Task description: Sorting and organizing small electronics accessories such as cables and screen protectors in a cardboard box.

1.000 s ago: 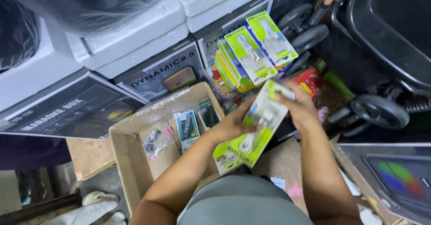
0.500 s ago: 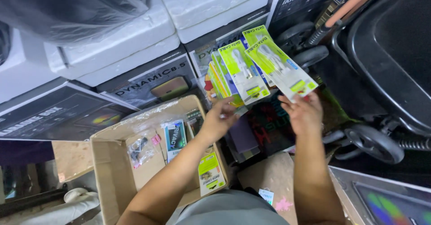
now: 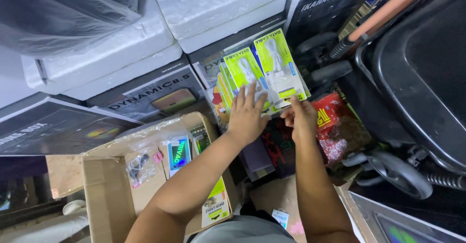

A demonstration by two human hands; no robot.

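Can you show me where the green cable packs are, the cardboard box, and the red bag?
green cable packs (image 3: 279, 61), head view, on the front pack's face.
cardboard box (image 3: 109, 199), head view, on its near left wall.
red bag (image 3: 327, 114), head view, on its upper printed part.

Lime-green cable packs (image 3: 272, 68) with white panels — a red pouch (image 3: 326, 114) bears yellow marks; brown cardboard box (image 3: 109, 194), white foam blocks (image 3: 111, 49), black cart (image 3: 422, 63).

Leaning in a row against stacked boxes (image 3: 145, 95): cable packs (image 3: 279, 68). Left hand (image 3: 247, 114) flat on them, right hand (image 3: 301, 119) just beside (right). Lower left, carton (image 3: 109, 199) holding small packets (image 3: 178, 152).
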